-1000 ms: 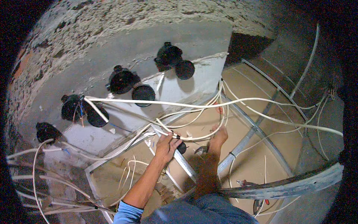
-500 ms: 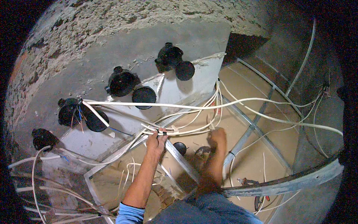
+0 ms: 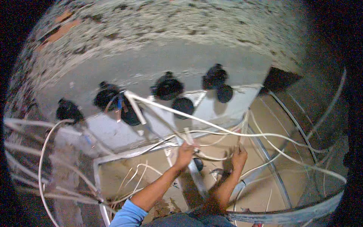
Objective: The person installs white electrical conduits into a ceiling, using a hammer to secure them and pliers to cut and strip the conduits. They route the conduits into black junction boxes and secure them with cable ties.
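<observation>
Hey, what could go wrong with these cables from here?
The left hand seems to grip white cables over a metal rail; its edge could scrape them. A long cable crosses just past the right hand and might get caught. Thin coloured wires dangle from a black box and could get tugged loose.

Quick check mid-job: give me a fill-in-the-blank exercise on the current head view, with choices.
1. The left hand holds ____ (white/red) cables.
2. The sleeve near the lower edge is ____ (green/blue).
3. The round boxes are ____ (black/yellow).
4. In the picture, the right hand appears ____ (above/below) the round boxes.

Missing words: white; blue; black; below.
</observation>
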Available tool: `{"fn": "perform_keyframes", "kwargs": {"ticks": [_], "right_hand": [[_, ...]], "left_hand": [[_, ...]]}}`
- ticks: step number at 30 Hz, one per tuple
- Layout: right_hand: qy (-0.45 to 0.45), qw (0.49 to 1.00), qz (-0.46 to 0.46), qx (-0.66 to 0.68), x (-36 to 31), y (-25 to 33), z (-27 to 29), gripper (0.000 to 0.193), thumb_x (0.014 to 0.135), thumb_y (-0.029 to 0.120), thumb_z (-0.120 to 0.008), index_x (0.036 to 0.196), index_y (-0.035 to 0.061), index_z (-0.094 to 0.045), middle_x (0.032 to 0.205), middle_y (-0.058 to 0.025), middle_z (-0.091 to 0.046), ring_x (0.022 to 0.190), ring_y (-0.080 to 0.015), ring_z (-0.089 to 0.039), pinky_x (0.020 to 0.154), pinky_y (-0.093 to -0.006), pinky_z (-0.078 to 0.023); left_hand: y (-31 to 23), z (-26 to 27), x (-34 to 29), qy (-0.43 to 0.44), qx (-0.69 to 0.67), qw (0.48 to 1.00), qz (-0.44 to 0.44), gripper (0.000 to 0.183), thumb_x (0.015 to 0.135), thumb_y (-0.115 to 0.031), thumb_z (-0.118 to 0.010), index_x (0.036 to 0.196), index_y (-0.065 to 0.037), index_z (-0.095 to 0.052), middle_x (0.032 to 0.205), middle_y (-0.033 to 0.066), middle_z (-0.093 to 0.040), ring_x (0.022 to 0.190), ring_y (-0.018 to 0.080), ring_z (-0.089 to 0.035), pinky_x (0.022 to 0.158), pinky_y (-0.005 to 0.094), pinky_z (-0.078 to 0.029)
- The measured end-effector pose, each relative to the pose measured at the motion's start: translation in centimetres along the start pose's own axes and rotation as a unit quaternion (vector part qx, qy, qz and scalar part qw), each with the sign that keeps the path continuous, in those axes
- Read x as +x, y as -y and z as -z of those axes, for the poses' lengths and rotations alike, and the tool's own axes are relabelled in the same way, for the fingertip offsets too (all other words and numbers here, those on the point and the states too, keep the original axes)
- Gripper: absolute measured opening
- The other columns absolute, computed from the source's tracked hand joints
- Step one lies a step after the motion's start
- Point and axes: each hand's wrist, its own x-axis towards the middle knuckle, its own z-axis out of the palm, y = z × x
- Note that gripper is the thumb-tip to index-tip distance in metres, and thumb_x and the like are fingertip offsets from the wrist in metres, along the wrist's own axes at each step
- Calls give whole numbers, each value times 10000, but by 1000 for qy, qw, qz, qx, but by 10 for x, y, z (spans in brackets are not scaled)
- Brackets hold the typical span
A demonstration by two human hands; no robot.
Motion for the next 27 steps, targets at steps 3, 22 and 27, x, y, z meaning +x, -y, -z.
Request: {"fn": "perform_keyframes", "kwargs": {"ticks": [3, 22, 27], "right_hand": [[299, 939, 58, 161, -17, 57, -10, 432, 820, 155, -663, 1203, -37, -608, 971, -144, -677, 832, -214, -617, 714, -353, -524], [228, 955, 133, 138, -64, 3, -169, 495, 959, 388, -489, 1139, -60, -597, 1114, -277, -611, 1030, -410, -561, 928, -461, -416], [178, 973, 140, 42, -67, -4, -177, 377, 942, 250, -512, 1127, -71, -582, 1043, -241, -646, 886, -370, -586, 855, -433, -450]], "left_hand": [[-24, -10, -1, -14, 33, 999, -17, 229, 956, -226, -538, 1065, -31, -591, 1006, 163, -624, 876, 249, -606, 795, 408, -495], [-116, 148, -196, -287, 189, 870, -355, 228, 953, -187, -525, 1089, -17, -593, 1111, 180, -600, 1074, 327, -583, 954, 408, -451], [-140, 188, -263, -469, 327, 735, -365, 236, 922, -47, -527, 1150, -12, -575, 1172, 204, -600, 1102, 331, -580, 977, 418, -441]]}}
